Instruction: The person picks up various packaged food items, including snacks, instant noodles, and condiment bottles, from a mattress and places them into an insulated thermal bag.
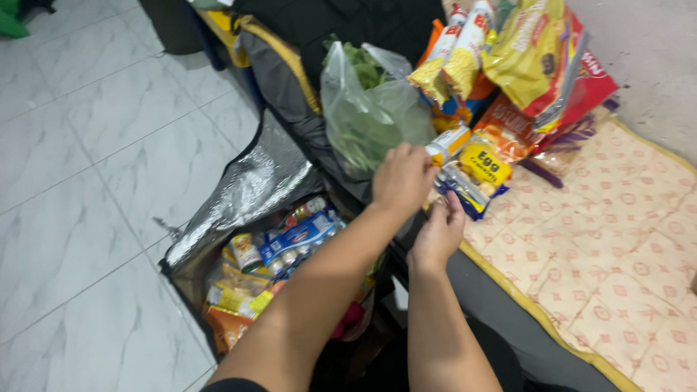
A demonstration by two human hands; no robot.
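While both arms reach forward over the open bag, the left hand [401,178] is closed around a small white-and-yellow carton [448,143], gripping its near end so that the far end sticks out past the knuckles. Just below it, the right hand [439,233] has its fingers curled at the end of a blue-and-white packet [462,189] that lies on the patterned mat [601,248]; whether it truly grips the packet or only touches it cannot be told, since the fingertips are turned away. The carton is held just above the mat's near edge, beside a yellow egg-cracker packet [484,165].

Behind the hands, a clear plastic bag [368,113] stands upright, full of green leafy vegetables. To its right, snack bags are piled against the wall: two tall corn-snack packets [453,54], a large yellow bag [526,47] and a red one [590,87] partly under it.

Below the left forearm, an insulated bag with a silver foil lining [239,201] gapes open on the tiled floor [72,153]. Inside are a small tin [246,251], a row of small bottles in blue wrap [299,241] and yellow and orange packets [232,303]. The forearm hides the bag's right half, and the items deeper inside are too crowded to make out.
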